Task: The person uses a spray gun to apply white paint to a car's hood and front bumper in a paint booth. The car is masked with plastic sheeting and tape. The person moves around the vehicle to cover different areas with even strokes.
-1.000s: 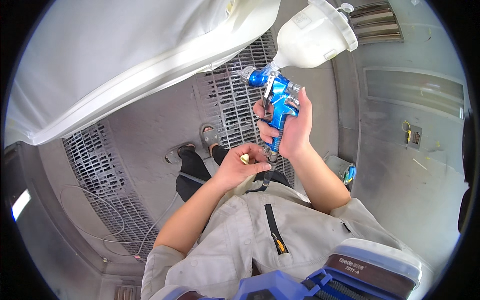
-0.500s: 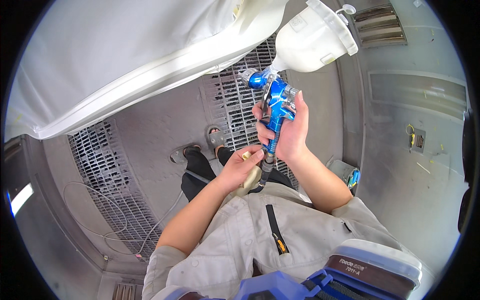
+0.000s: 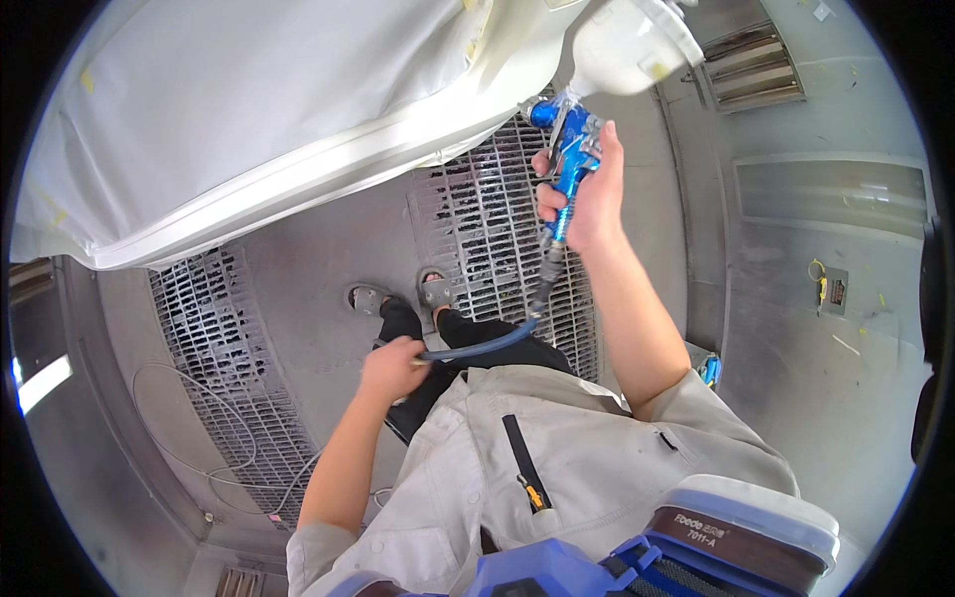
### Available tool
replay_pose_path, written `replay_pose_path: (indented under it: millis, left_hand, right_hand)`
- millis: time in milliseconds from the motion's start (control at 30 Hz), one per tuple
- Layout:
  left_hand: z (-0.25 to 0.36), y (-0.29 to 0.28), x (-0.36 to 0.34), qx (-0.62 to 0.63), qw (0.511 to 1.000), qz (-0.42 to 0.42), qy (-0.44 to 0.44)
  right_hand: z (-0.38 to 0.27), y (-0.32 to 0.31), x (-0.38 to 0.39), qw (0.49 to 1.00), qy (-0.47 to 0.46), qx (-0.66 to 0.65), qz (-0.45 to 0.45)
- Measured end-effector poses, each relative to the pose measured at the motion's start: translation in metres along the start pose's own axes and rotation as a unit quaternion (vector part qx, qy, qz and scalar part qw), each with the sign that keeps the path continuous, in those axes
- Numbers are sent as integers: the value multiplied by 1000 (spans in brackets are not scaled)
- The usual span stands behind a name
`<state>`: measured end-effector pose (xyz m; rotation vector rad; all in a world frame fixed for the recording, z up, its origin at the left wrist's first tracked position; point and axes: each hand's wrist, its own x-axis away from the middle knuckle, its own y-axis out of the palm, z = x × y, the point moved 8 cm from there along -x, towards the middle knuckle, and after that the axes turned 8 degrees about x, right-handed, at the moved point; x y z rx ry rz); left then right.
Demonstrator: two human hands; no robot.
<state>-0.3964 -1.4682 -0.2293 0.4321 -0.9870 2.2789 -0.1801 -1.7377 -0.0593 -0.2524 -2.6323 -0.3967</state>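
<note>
A blue spray gun (image 3: pixel 569 159) is gripped by its handle in my right hand (image 3: pixel 602 199), out in front of me. On top of the gun sits a white paint cup (image 3: pixel 632 50), partly cut off by the upper edge of the view. From the handle's lower end a dark blue air hose (image 3: pixel 487 346) curves down to the left. My left hand (image 3: pixel 391 370) is closed around that hose near my thigh; whether it also holds the yellowish cloth seen earlier is hidden. The gun's nozzle is close to the edge of a white body panel (image 3: pixel 328 164).
White sheeting (image 3: pixel 249 90) with bits of yellow tape covers the upper left. Metal floor grates (image 3: pixel 487 209) flank the grey floor. A thin hose (image 3: pixel 159 418) loops over the left grate. A grey wall (image 3: pixel 796 298) with a vent stands at right.
My right hand has carried the spray gun forward, nearer the panel. My left hand has drawn away down-left from the gun's handle, and the hose now stretches between the hands.
</note>
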Motion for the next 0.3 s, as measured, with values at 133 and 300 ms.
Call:
replay_pose_path:
  millis: [133, 300]
  left_hand:
    - [-133, 1, 81, 5, 972, 74, -225]
    - [-177, 38, 178, 109, 942, -22, -316]
  right_hand:
    - [-30, -16, 2, 994, 5, 107, -38]
    - [-28, -15, 3, 980, -76, 184, 23]
